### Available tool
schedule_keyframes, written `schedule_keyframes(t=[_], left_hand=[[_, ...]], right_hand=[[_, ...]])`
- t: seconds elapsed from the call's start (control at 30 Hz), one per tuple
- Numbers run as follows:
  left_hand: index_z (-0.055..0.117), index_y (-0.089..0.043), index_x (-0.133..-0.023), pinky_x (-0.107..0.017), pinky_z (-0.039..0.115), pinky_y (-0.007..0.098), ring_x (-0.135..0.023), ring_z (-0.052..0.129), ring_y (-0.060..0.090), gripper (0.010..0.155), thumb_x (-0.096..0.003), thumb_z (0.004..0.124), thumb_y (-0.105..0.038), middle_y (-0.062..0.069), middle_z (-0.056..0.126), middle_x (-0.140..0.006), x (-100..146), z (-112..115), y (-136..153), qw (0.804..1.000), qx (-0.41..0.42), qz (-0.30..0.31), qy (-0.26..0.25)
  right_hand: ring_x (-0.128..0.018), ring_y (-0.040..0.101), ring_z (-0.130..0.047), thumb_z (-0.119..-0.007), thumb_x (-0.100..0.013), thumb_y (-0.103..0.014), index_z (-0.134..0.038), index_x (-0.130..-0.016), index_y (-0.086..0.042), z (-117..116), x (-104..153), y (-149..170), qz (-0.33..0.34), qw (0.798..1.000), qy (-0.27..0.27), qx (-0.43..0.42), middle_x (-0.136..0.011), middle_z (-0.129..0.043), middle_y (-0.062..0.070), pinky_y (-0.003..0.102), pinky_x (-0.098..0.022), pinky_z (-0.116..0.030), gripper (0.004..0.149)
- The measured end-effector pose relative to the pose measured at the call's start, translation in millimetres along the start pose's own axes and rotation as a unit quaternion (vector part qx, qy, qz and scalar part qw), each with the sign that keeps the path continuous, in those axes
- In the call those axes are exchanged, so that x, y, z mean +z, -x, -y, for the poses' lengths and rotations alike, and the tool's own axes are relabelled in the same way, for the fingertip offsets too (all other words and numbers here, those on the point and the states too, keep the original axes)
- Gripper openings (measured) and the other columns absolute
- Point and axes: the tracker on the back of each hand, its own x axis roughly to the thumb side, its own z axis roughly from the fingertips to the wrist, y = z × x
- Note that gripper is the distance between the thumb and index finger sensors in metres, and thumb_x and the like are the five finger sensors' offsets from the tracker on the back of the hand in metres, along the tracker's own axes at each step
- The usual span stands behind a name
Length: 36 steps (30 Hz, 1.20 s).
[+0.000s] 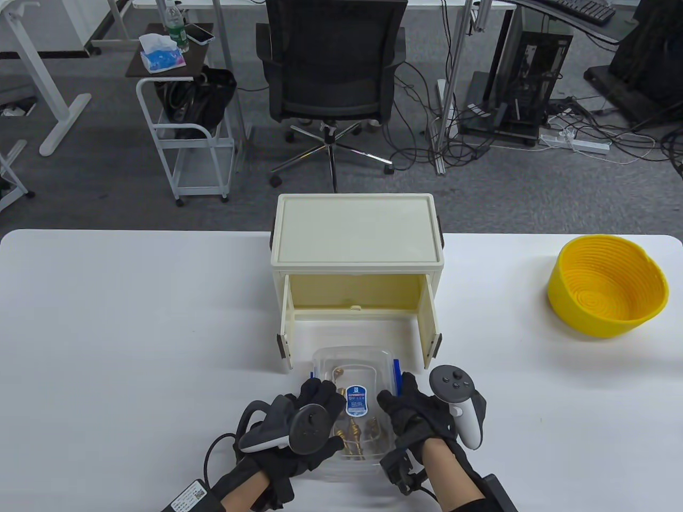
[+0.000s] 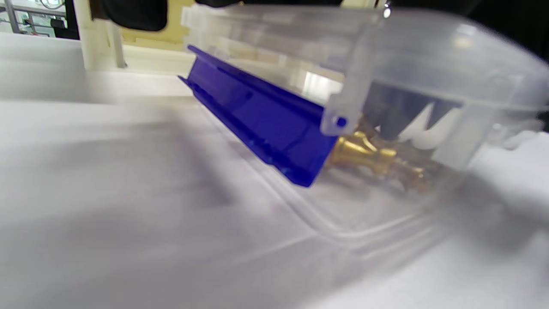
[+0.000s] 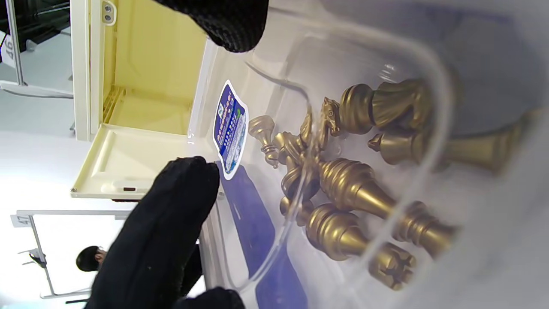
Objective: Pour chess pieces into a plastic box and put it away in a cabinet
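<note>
A clear plastic box point(image 1: 353, 365) with its lid on and blue side latches point(image 2: 266, 120) sits on the white table just in front of the cream cabinet point(image 1: 357, 250), whose two doors stand open. Several gold chess pieces point(image 1: 354, 433) lie inside the box and also show in the right wrist view point(image 3: 356, 189). My left hand point(image 1: 323, 397) holds the box's left side. My right hand point(image 1: 399, 397) holds its right side, with gloved fingers point(image 3: 163, 227) on the lid near the blue label point(image 3: 230, 128). The near end of the box is hidden by my hands.
A yellow ribbed bowl point(image 1: 608, 285) stands at the table's right. The open cabinet doors point(image 1: 431, 325) flank the box's far end. The cabinet's inside point(image 3: 146, 86) shows bare. An office chair point(image 1: 331, 69) and a cart stand beyond the table.
</note>
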Motion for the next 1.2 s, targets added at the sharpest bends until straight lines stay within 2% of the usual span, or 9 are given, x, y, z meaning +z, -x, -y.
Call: schedule_keyframes(t=[0.37,0.4,0.5,0.77,0.9,1.03,1.13,1.2], left_hand=[[0.031,-0.018,-0.115,-0.077,0.045,0.071,-0.112,0.022,0.045,0.071,-0.0582,0.056,-0.052,0.014,0.021,-0.124,0,1,-1,1.000,0.002,0.002,0.002],[0.031,-0.018,-0.115,-0.077,0.045,0.071,-0.112,0.022,0.045,0.071,-0.0582,0.056,-0.052,0.014,0.021,-0.124,0,1,-1,1.000,0.002,0.001,0.001],[0.030,-0.018,-0.115,-0.077,0.045,0.071,-0.112,0.021,0.045,0.071,-0.0584,0.055,-0.052,0.014,0.021,-0.124,0,2,-1,1.000,0.002,0.000,0.003],[0.030,-0.019,-0.115,-0.077,0.044,0.071,-0.112,0.021,0.043,0.071,-0.0581,0.056,-0.053,0.012,0.020,-0.124,0,2,0,1.000,0.008,-0.003,0.003],[0.031,-0.020,-0.115,-0.077,0.044,0.070,-0.113,0.023,0.041,0.071,-0.0580,0.058,-0.053,0.011,0.022,-0.124,1,1,4,1.000,0.023,-0.001,-0.010],[0.025,-0.019,-0.115,-0.076,0.044,0.071,-0.112,0.024,0.045,0.074,-0.0581,0.057,-0.054,0.016,0.020,-0.123,5,-5,18,0.994,0.096,-0.034,-0.037],[0.024,-0.015,-0.115,-0.075,0.047,0.070,-0.110,0.030,0.049,0.077,-0.0583,0.057,-0.056,0.021,0.025,-0.123,9,-10,36,0.979,0.178,-0.083,-0.053],[0.024,-0.010,-0.114,-0.074,0.051,0.068,-0.108,0.040,0.053,0.080,-0.0585,0.057,-0.057,0.026,0.031,-0.121,12,-11,51,0.960,0.243,-0.134,-0.034]], right_hand=[[-0.089,0.066,-0.054,-0.061,-0.060,-0.016,-0.012,-0.105,0.018,-7,2,-8,0.025,0.998,0.015,0.050,-0.098,-0.033,0.053,0.067,-0.064,-0.065,0.075],[-0.089,0.066,-0.055,-0.061,-0.060,-0.017,-0.013,-0.105,0.018,-8,5,-10,0.020,0.996,0.036,0.079,-0.098,-0.034,0.053,0.068,-0.063,-0.065,0.074],[-0.088,0.067,-0.056,-0.059,-0.060,-0.017,-0.013,-0.105,0.018,-11,6,-12,0.029,0.992,0.046,0.111,-0.097,-0.035,0.055,0.068,-0.062,-0.066,0.074],[-0.088,0.066,-0.057,-0.061,-0.061,-0.019,-0.013,-0.105,0.018,-8,5,-9,0.024,0.996,0.034,0.082,-0.098,-0.036,0.053,0.067,-0.062,-0.065,0.074],[-0.089,0.065,-0.055,-0.064,-0.062,-0.022,-0.015,-0.106,0.017,0,5,-10,0.010,0.996,0.005,0.084,-0.100,-0.037,0.050,0.067,-0.063,-0.064,0.077],[-0.091,0.068,-0.046,-0.070,-0.063,-0.030,-0.016,-0.109,0.013,12,13,-26,0.043,0.991,0.001,0.128,-0.103,-0.033,0.048,0.070,-0.064,-0.060,0.083],[-0.094,0.067,-0.039,-0.075,-0.062,-0.033,-0.018,-0.110,0.011,18,24,-45,0.083,0.975,0.020,0.206,-0.105,-0.031,0.046,0.073,-0.065,-0.057,0.087],[-0.095,0.067,-0.032,-0.078,-0.060,-0.034,-0.018,-0.112,0.008,20,32,-57,0.110,0.957,0.014,0.269,-0.107,-0.028,0.044,0.075,-0.066,-0.053,0.090]])
